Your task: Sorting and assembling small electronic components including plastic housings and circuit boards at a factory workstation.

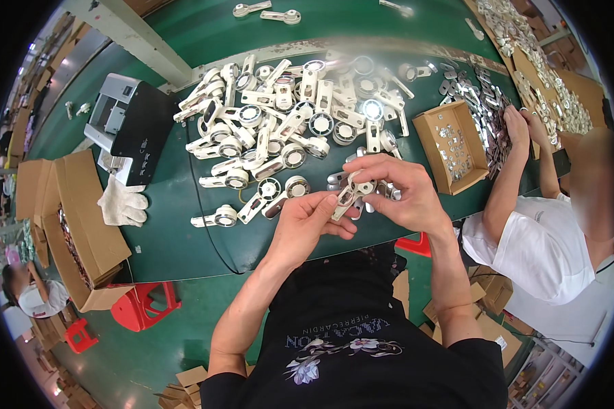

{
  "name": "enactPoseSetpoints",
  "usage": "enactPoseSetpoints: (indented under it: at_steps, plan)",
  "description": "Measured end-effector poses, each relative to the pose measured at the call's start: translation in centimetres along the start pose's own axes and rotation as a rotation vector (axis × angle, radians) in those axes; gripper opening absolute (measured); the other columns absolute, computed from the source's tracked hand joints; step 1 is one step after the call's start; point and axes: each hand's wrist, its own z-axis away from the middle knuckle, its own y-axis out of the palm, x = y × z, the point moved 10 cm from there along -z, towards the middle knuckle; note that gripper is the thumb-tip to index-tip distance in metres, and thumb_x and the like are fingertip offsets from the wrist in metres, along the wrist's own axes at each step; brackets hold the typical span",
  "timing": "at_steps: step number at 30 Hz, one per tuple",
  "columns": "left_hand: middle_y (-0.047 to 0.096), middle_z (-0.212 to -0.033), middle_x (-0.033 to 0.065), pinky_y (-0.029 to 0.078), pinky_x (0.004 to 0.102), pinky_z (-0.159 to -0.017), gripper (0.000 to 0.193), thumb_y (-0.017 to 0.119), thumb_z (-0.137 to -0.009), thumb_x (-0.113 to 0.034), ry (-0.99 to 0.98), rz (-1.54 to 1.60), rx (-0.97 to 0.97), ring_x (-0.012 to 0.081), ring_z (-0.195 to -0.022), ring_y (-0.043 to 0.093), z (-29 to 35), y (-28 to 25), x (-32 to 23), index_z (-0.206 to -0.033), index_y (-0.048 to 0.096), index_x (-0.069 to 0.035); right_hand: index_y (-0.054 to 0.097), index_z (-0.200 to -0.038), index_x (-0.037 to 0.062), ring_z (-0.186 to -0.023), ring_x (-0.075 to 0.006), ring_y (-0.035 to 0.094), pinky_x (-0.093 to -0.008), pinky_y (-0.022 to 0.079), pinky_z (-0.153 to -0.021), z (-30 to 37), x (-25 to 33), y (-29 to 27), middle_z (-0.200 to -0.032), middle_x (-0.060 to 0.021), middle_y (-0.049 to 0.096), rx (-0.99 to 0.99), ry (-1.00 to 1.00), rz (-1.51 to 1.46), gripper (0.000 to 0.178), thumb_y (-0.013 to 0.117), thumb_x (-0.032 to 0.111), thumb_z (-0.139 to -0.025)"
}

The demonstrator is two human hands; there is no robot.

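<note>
The left hand (299,223) and right hand (411,193) pinched one white fan part (345,202), seemingly unfinished, near many piled handheld fans (273,126).

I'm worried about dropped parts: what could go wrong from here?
The light-coloured part held between the left hand and right hand could slip. The loosely heaped white devices might slide if bumped. The open cardboard box of small pieces, close to the co-worker's forearm, could perhaps be knocked.

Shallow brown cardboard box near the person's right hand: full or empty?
Neither: partly filled. Small silvery pieces lie scattered inside the open-topped box, with bare brown cardboard showing between them.
</note>
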Motion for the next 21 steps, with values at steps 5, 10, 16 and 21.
enactPoseSetpoints:
  at_steps: [5, 10, 16, 21]
  plan:
    - [0.080, -0.117, 0.0210, 0.066, 0.0347, -0.077, 0.042, 0.052, -0.123, -0.026, 0.023, -0.031, 0.009, 0.0213, -0.089, 0.077, -0.1, 0.0, 0.0, -0.136, 0.071, 0.010, 0.080, -0.121, 0.0036, -0.119, -0.0230, 0.078, -0.0348, 0.065, -0.093, -0.1, 0.3, 0.1, -0.136, -0.0125, 0.079, 0.005, -0.027, 0.025, 0.041, 0.076, -0.016, -0.085]
    - [0.081, -0.111, 0.0144, 0.064, 0.0322, -0.074, 0.037, 0.049, -0.123, -0.018, 0.083, -0.029, -0.024, 0.0166, -0.086, 0.075, 0.0, 0.4, -0.4, -0.135, 0.073, 0.008, 0.079, -0.123, 0.0029, -0.114, -0.0184, 0.078, -0.0334, 0.065, -0.088, 0.0, 0.5, 0.1, -0.123, -0.0132, 0.080, -0.005, 0.026, -0.067, 0.038, 0.080, -0.012, -0.088]
    - [0.081, -0.105, 0.0089, 0.062, 0.0310, -0.073, 0.033, 0.050, -0.121, -0.012, 0.233, -0.297, -0.146, 0.0127, -0.081, 0.070, 0.7, -0.1, -2.5, -0.137, 0.075, 0.003, 0.071, -0.135, -0.0004, -0.102, -0.0152, 0.079, -0.0325, 0.064, -0.087, 1.0, -1.1, 0.6, -0.117, -0.0116, 0.080, -0.091, 0.326, -0.298, 0.042, 0.084, -0.002, -0.096]
    - [0.079, -0.098, 0.0078, 0.061, 0.0310, -0.073, 0.032, 0.051, -0.120, -0.009, 0.211, -0.377, -0.128, 0.0125, -0.079, 0.070, 0.6, 0.0, -2.2, -0.140, 0.074, 0.002, 0.068, -0.138, -0.0032, -0.104, -0.0164, 0.080, -0.0327, 0.064, -0.092, 1.3, -0.9, 0.9, -0.119, -0.0119, 0.080, -0.015, 0.183, -0.157, 0.045, 0.084, -0.002, -0.096]
